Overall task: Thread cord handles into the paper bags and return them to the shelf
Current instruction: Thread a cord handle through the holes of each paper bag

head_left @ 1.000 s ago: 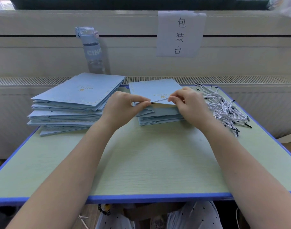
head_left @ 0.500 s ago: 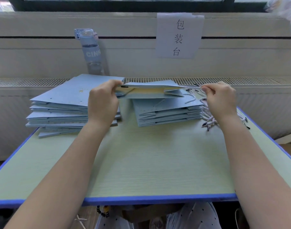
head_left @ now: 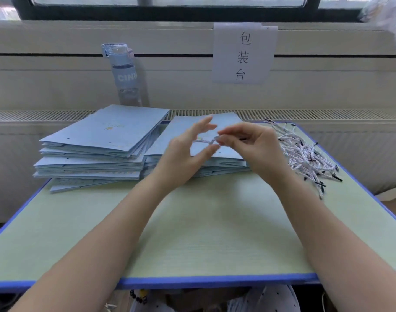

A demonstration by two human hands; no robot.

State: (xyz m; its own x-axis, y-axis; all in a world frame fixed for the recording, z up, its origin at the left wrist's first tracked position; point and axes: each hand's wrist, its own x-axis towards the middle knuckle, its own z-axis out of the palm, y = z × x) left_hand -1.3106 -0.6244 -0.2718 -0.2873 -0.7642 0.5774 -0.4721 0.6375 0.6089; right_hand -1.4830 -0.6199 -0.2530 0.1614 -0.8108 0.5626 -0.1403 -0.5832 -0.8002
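Two stacks of flat light-blue paper bags lie at the back of the table: a tall left stack [head_left: 102,140] and a lower right stack [head_left: 226,154]. Above the right stack my right hand [head_left: 253,145] pinches the end of a white twisted cord [head_left: 206,141] between thumb and fingers. My left hand [head_left: 188,152] hovers beside it with fingers spread and straight, thumb and forefinger on either side of the cord, not gripping it. A heap of loose white cords with black tips [head_left: 305,156] lies to the right of the bags.
The green table has a blue edge [head_left: 215,281]. A clear water bottle [head_left: 124,73] stands behind the left stack against the wall. A paper sign [head_left: 244,52] hangs on the wall. Boxes and bags sit under the table.
Half a second ago both hands held a bag lifted and spread above the right stack. Now the bag lies flat on the stack, and both hands have come together over it around a cord.
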